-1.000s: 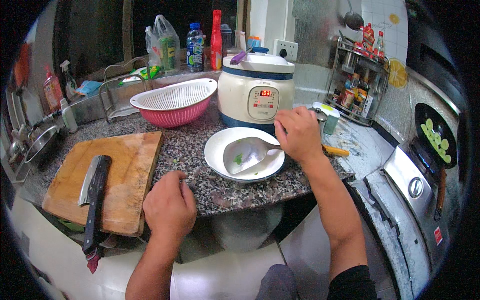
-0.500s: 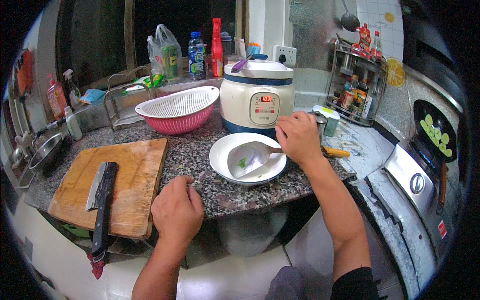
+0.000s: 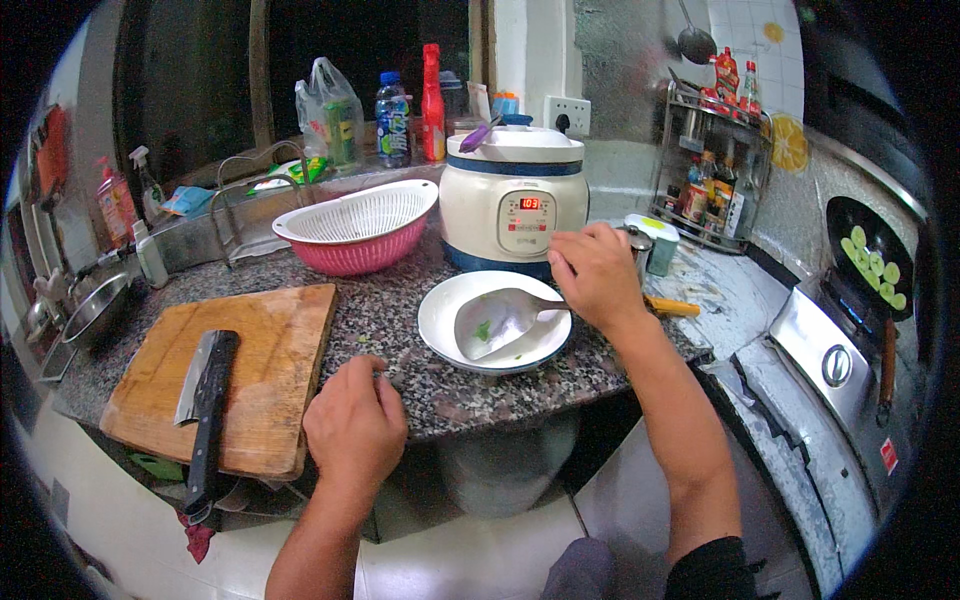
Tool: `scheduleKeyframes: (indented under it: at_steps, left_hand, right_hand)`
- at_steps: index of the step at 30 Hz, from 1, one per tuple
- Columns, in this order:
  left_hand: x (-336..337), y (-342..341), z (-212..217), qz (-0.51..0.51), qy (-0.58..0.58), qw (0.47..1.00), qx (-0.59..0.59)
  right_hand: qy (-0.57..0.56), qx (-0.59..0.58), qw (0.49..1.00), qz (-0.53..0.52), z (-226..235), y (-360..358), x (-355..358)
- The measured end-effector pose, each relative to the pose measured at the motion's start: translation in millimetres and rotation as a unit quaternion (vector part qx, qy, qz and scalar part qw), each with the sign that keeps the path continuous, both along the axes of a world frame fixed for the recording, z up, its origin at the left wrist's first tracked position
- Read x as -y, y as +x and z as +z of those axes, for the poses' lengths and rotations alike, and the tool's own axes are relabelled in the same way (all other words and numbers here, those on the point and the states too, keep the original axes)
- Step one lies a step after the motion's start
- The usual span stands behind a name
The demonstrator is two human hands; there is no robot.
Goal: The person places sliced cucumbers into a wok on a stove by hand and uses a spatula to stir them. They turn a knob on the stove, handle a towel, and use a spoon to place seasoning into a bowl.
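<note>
Right hand [image 3: 597, 272] grasps the scoop [image 3: 497, 322] handle over the plate [image 3: 440, 312]; scoop judged light, stiff; left hand [image 3: 355, 425] clenched at the tabletop [image 3: 400, 310] front edge.

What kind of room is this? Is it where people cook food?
Yes, it looks like a small home kitchen. There is a rice cooker on the stone counter, a cutting board with a cleaver on it, and a wok of green slices on the stove.
</note>
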State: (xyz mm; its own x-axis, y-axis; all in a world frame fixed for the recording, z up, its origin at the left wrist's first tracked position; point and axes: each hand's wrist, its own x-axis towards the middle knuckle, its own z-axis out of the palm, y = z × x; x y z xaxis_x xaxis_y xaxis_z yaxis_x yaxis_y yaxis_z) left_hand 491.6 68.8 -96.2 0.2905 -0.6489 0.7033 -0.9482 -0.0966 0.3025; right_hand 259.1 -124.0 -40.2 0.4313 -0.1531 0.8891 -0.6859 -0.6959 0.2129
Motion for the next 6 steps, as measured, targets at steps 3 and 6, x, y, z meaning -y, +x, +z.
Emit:
scheduleKeyframes:
  at_steps: [3,6]
  left_hand:
    - [0,2,-2,-0.005,-0.001,1.000,0.001]
    - [0,1,-1,0.003,0.008,1.000,0.003]
  right_hand:
    - [0.013,-0.079,0.997,0.021,8,8,4]
    - [0.062,-0.191,0.979,-0.019,16,11,9]
